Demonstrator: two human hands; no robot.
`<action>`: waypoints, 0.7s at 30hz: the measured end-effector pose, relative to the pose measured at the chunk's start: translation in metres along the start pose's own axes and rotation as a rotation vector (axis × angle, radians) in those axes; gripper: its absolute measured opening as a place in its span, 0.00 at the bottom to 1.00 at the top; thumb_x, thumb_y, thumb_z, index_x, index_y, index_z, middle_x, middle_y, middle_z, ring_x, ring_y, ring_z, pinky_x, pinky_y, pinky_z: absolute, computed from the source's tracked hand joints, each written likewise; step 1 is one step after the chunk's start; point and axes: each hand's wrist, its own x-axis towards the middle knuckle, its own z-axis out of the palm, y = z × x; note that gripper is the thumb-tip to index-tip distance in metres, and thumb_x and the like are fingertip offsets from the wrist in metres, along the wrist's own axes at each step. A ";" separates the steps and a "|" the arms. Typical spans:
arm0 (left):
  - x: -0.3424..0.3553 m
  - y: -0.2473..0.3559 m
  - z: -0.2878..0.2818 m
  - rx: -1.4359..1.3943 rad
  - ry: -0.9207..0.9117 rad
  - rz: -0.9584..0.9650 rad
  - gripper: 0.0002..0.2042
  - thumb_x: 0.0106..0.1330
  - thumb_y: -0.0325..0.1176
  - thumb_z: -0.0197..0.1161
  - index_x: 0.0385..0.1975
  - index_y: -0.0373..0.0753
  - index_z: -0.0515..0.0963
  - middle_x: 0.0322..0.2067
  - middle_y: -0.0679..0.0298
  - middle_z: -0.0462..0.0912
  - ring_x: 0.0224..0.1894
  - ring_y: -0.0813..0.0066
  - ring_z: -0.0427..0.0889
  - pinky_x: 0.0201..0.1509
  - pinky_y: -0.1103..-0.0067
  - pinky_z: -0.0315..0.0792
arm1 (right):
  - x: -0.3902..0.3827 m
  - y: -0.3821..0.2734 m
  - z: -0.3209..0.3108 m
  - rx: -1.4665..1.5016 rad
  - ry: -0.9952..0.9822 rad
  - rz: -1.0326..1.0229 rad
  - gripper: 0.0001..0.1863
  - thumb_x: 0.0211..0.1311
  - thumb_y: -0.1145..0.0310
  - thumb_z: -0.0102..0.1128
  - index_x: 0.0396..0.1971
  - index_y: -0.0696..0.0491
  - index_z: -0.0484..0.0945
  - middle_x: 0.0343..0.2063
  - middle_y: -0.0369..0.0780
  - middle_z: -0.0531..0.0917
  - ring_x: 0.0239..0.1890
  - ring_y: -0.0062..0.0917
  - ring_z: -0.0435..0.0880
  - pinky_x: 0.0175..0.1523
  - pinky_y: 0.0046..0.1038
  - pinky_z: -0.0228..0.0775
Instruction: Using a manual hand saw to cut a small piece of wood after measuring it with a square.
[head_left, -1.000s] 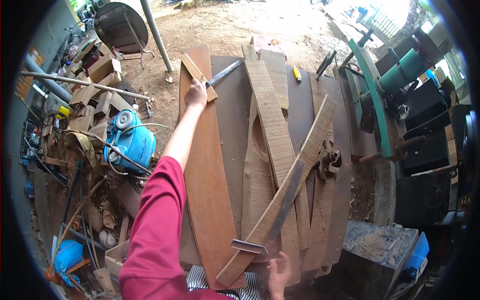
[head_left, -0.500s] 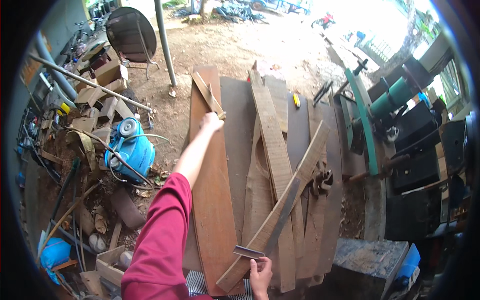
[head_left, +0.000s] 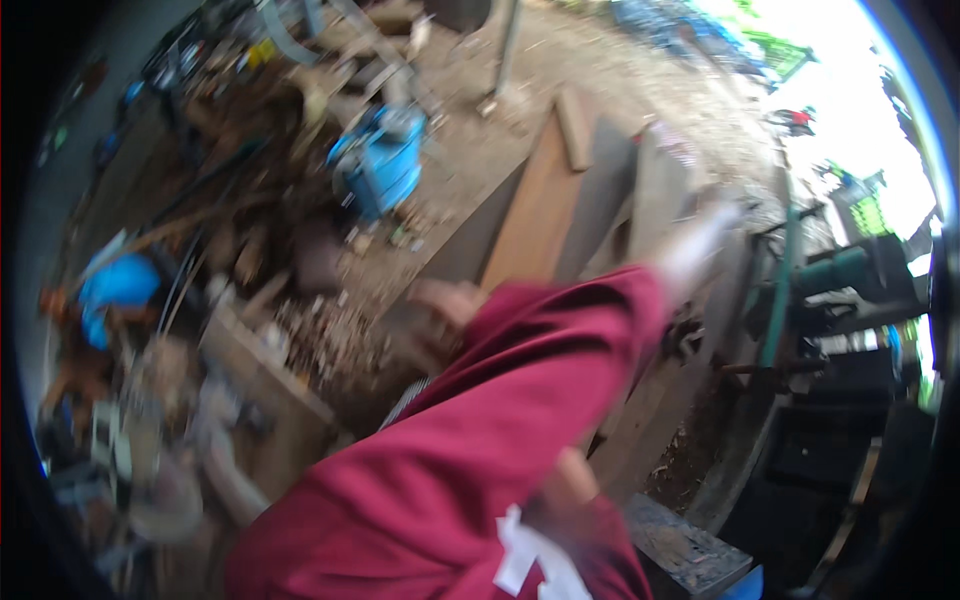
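Everything is smeared by motion. My left arm, in a maroon sleeve, stretches across the view to the upper right. My left hand [head_left: 722,215] is a pale blur over the far right part of the boards, and its fingers cannot be made out. Lower and to the left, my right hand [head_left: 445,305] shows past the sleeve beside the reddish-brown board [head_left: 532,225]; its fingers are blurred and whatever it holds is unclear. A short wooden strip [head_left: 573,130] lies on that board's far end. A greyish plank [head_left: 655,185] lies to its right. The sleeve hides the nearer boards.
A blue machine [head_left: 378,165] stands on the ground beyond the boards at left. Scrap wood and a wooden box [head_left: 265,365] crowd the left side. A green metal frame [head_left: 782,285] and dark equipment stand at right. A dark grey box [head_left: 685,550] sits near right.
The view has swung, shifting the scene. My left hand has left the short strip and reached far right across the boards. My right hand now shows left of the sleeve; the angled metal piece is out of sight.
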 end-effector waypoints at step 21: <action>-0.273 -0.100 0.084 1.333 -0.399 -0.424 0.21 0.52 0.45 0.54 0.42 0.38 0.72 0.44 0.57 0.73 0.47 0.67 0.72 0.48 0.75 0.65 | -0.134 -0.106 -0.076 -0.062 -0.402 -0.325 0.14 0.40 0.73 0.57 0.32 0.56 0.76 0.27 0.47 0.79 0.33 0.37 0.78 0.37 0.35 0.70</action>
